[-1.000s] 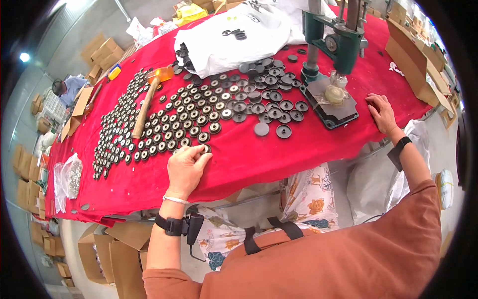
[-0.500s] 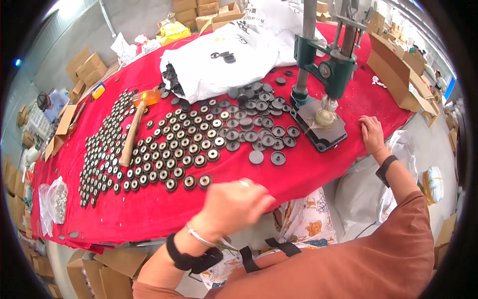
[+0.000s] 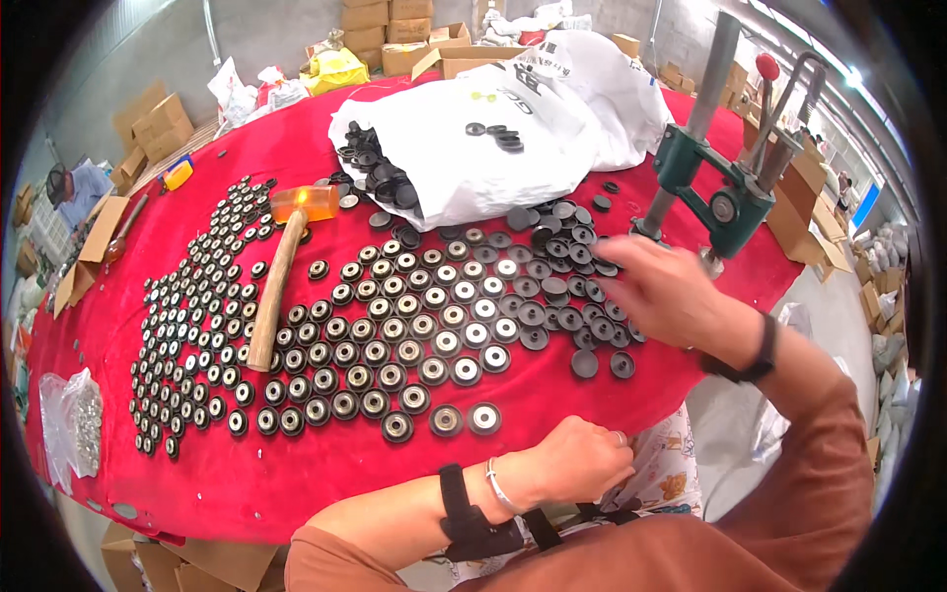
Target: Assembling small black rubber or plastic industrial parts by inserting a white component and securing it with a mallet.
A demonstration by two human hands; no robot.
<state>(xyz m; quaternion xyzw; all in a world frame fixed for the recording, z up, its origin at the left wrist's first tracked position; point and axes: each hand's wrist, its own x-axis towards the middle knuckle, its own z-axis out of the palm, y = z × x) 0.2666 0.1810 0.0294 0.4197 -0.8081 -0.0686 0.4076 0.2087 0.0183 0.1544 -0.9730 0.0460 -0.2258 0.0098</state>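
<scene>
Your left hand point(image 3: 582, 459) is curled nearly closed by the near edge of the red table point(image 3: 286, 483); your right, fingers half bent, is beside dark caps point(image 3: 569, 318) (I can't tell if either holds anything). Ringed discs point(image 3: 394, 329) lie left of both hands.

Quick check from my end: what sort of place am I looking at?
Probably a small workshop or assembly area: a green hand press, many metal-centred discs laid out on a red-covered table, and cardboard boxes stacked by the back wall.
</scene>
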